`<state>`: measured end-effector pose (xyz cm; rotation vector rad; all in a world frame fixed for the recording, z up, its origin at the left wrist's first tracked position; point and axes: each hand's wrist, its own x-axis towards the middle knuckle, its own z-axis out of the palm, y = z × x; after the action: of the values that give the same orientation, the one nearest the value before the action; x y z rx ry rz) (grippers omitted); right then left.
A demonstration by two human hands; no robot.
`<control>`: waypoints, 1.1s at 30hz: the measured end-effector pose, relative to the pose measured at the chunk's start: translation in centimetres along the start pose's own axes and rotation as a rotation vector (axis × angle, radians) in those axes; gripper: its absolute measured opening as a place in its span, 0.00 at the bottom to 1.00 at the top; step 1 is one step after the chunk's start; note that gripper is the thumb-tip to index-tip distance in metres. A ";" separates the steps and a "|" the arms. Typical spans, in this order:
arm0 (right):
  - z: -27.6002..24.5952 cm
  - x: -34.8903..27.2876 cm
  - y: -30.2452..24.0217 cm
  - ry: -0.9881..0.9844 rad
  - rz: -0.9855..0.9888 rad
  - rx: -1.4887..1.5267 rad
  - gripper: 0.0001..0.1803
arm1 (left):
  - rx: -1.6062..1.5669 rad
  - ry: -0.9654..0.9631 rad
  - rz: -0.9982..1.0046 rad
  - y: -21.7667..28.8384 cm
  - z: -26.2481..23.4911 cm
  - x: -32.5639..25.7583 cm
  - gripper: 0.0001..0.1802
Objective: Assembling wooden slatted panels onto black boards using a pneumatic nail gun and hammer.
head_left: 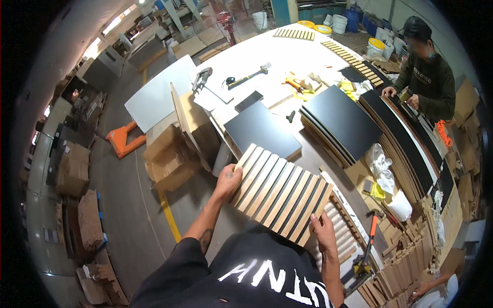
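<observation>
A slatted wood panel [280, 192], pale wooden strips over a black backing, is held up in front of my body, tilted. My left hand [229, 182] grips its left end, the thumb near the upper corner. At its lower right edge my right hand [322, 231] is closed on it, thumb on top. Just beyond the panel lies a black board [262, 128] on the white table [246, 56]. To the right of that is a stack of black-faced boards [341, 120].
A hammer [373, 228] with an orange handle lies at right, near a pile of wooden strips [405, 272]. Another person [429, 77] works by stacked boards at far right. An open cardboard box [172, 159] and an orange pallet jack [123, 141] stand left. Another hammer [249, 75] rests on the table.
</observation>
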<state>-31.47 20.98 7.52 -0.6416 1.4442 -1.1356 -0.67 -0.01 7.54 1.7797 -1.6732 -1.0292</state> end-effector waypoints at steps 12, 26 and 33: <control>18.7 19.0 -1.1 0.452 0.085 0.201 0.21 | 0.047 -0.092 0.374 1.3 -3.7 27.8 0.20; 24.0 24.6 -1.0 0.800 0.242 0.261 0.11 | 0.096 -0.322 0.377 -3.0 -1.5 36.0 0.40; 23.6 24.9 -1.8 0.856 0.265 0.237 0.12 | 0.034 -0.482 0.209 -0.5 -3.1 36.8 0.46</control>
<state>-14.78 -8.34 0.84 0.2546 1.9775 -1.4087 0.86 -36.43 1.88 1.4050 -2.1160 -1.4151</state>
